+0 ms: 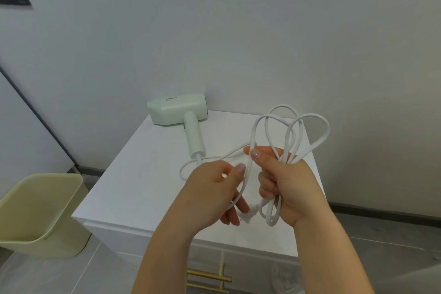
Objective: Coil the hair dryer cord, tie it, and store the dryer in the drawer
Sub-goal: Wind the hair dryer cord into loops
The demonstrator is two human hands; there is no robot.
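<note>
A pale green hair dryer (pixel 177 113) lies on its side at the back of the white cabinet top (pixel 143 174), handle pointing toward me. Its white cord (pixel 307 126) runs from the handle end into my hands. My right hand (pixel 284 186) grips a bundle of several loops that fan out above my fingers. My left hand (pixel 214 191) pinches one strand of the cord just left of the bundle. The white plug (pixel 247 216) hangs below, between my hands.
A pale yellow-green bin (pixel 43 212) stands on the grey floor left of the cabinet. A gold drawer handle (pixel 210 278) shows on the cabinet front below my arms. A white wall is directly behind the cabinet.
</note>
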